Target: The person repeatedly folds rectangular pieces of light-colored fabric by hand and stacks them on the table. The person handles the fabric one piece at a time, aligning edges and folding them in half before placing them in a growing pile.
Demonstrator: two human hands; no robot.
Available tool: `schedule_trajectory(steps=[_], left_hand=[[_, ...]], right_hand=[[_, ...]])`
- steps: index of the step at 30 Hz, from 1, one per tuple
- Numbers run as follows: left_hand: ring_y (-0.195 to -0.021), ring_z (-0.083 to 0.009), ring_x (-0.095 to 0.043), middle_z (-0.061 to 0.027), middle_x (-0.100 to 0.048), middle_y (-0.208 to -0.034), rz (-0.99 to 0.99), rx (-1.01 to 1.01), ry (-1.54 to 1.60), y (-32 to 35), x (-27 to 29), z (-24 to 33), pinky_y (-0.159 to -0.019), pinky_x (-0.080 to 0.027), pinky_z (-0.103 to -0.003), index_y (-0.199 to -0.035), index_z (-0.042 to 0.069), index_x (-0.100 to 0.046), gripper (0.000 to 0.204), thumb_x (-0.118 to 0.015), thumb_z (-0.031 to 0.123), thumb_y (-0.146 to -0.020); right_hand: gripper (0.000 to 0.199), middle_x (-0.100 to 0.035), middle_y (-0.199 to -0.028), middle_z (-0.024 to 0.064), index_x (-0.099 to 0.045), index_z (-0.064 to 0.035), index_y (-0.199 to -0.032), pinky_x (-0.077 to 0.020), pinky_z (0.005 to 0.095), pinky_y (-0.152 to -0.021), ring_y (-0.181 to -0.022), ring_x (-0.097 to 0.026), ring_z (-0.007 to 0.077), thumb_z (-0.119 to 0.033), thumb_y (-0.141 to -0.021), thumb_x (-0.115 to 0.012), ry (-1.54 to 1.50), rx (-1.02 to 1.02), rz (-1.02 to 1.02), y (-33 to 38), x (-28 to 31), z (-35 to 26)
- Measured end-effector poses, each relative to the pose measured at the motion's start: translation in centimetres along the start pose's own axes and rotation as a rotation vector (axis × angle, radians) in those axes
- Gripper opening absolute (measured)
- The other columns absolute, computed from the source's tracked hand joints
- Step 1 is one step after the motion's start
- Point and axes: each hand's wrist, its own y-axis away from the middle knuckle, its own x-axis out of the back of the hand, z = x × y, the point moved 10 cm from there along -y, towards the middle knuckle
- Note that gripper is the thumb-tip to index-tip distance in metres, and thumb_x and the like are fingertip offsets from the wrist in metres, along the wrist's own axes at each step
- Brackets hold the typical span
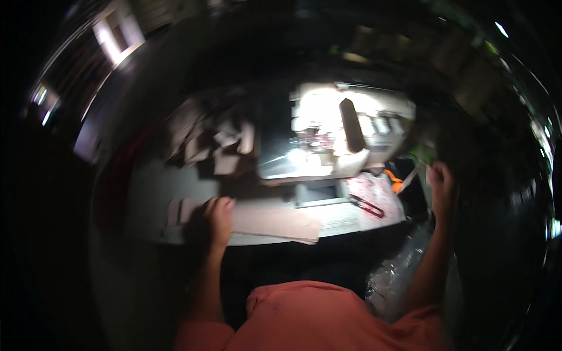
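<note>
A long pale flat piece, seemingly cloth (275, 222), lies along the near edge of the table. My left hand (219, 215) rests on its left half, fingers curled and closed on it. Far out to the right, beyond the table's right edge, my right hand (441, 179) is raised with its fingers folded in. What it holds, if anything, is hidden by blur. Between the hands lie red-handled snips (369, 207) on a pale, red-marked sheet (374, 188). An orange-handled tool (394, 181) is close to the right hand.
A brightly lit machine (319, 169) with a dark upright part (351, 126) stands behind the cloth. Pale cut pieces (225, 158) are heaped at the left back of the table (152, 193). A clear plastic bag (398, 269) hangs below the right side.
</note>
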Motion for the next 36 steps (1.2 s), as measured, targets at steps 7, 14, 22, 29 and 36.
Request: schedule_trajectory(steps=[7,14,22,29,36], left_hand=[[-0.062,-0.0129,-0.054,-0.0076,-0.057,-0.069,-0.337,0.097,0.49,2.2,-2.5,10.6,-0.055,-0.042,-0.025,-0.081,0.001,-0.055,0.006,-0.055,0.004,-0.075],[-0.086,-0.0164,-0.055,-0.0133,-0.057,-0.091,-0.806,0.399,1.23,5.5,-9.2,19.8,-0.071,-0.046,-0.027,-0.11,0.0,-0.039,0.029,-0.046,0.009,-0.084],[-0.083,-0.0154,-0.056,-0.0134,-0.059,-0.088,-0.495,0.254,0.913,3.1,-7.4,14.0,-0.072,-0.043,-0.025,-0.104,0.0,-0.044,0.023,-0.047,0.008,-0.083],[-0.075,-0.0235,-0.043,-0.0052,-0.047,-0.076,-0.334,-0.347,-0.004,5.0,-6.7,15.5,-0.068,-0.033,-0.033,-0.078,0.007,-0.052,0.013,-0.058,0.016,-0.07],[-0.073,-0.0226,-0.046,-0.0063,-0.048,-0.074,-0.342,-0.273,0.193,4.5,-8.3,13.3,-0.067,-0.032,-0.032,-0.072,0.006,-0.048,0.007,-0.051,0.012,-0.075]], right_hand=[[0.032,-0.054,-0.092,0.0106,-0.05,-0.0029,-0.105,-0.0426,0.0267,-0.069,-0.074,-0.053,0.0155,-0.019,-0.078,-0.055,-0.538,-0.082,-0.25,7.0,-3.9,-1.9],[0.017,-0.057,-0.073,0.0048,-0.056,-0.0001,-0.092,-0.0451,0.0239,-0.057,-0.06,-0.054,0.0112,-0.007,-0.077,-0.054,-0.762,0.014,-0.409,13.4,-10.1,-7.2],[0.03,-0.055,-0.098,0.01,-0.049,-0.0022,-0.105,-0.0397,0.0278,-0.077,-0.087,-0.053,0.0178,-0.025,-0.085,-0.045,-0.236,-0.116,0.254,1.3,3.8,7.4],[0.017,-0.06,-0.078,0.0084,-0.055,0.0002,-0.093,-0.0441,0.0223,-0.059,-0.064,-0.055,0.0109,-0.009,-0.079,-0.05,-0.557,-0.174,-0.29,9.1,-8.4,-1.2],[0.013,-0.059,-0.071,0.0062,-0.056,0.0025,-0.084,-0.0425,0.0205,-0.052,-0.056,-0.052,0.0082,-0.007,-0.079,-0.051,-0.683,-0.247,-0.587,13.0,-14.9,-4.6]])
